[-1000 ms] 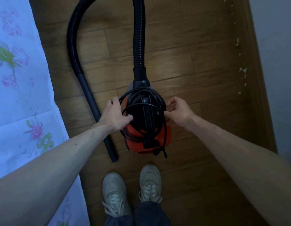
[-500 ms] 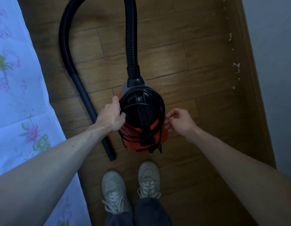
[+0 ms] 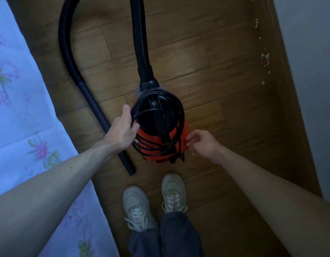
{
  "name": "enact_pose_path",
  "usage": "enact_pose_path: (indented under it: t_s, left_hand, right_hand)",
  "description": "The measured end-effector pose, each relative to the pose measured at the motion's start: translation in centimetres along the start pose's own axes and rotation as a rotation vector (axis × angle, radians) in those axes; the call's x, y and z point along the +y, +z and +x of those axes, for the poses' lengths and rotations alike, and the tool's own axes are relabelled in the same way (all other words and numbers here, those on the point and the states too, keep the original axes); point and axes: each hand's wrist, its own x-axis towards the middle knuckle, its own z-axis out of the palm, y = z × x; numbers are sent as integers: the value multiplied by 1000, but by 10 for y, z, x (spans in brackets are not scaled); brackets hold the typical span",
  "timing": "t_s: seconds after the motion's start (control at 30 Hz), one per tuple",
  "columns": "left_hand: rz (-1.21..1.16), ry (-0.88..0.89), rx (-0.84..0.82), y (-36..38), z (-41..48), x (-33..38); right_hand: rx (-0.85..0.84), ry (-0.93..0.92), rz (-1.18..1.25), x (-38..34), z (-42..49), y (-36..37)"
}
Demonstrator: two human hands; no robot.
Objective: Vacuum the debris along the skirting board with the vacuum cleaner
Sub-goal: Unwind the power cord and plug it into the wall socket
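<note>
Orange vacuum (image 3: 160, 143): small canister standing on the wood floor (image 3: 216, 89), just ahead of the person's shoes (image 3: 136, 206).
Cord (image 3: 180, 115): black, wound in loose loops over the black top and round the body.
Left hand (image 3: 121, 130): against the vacuum's left side, thumb along the coil, fingers hooked into the cord loops.
Right hand (image 3: 203, 143): just beside the vacuum's right side, not touching, fingers loosely spread and holding nothing.
Hose (image 3: 140, 34): ribbed and black, leaves the front, arcs out of view, and returns as a rigid tube (image 3: 103, 119) lying on the floor to the left.
Debris (image 3: 265, 59): pale flecks beside the skirting board (image 3: 282, 71), well apart from the vacuum, on the right.
Handling: probably light enough for one hand. The shell is stiff and the cord floppy and likely to snag, so the top handle bar looks the surest hold. The tube is the part to steer.
Hidden: hose arc is cut off at the top. The plug, switch and nozzle tip are hard to make out in the dim light.
</note>
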Motion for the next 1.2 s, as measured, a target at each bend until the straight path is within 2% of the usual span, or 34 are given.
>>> enact_pose_path:
  t_s: [0.27,0.6,0.83,1.0,1.2]
  left_hand:
    - [33,113,49,11,-7,3]
    - [-79,184,-7,27,-36,19]
    - [-121,139,16,28,-63,9]
    - [-120,128,53,37,-90,-6]
    - [-131,118,119,53,-112,-17]
  right_hand:
    - [-32,44,-3,28,-11,14]
    - [-55,93,-17,51,-26,34]
    - [42,82,127,64,-36,49]
    - [8,165,240,74,-45,67]
    - [-6,283,628,78,-35,87]
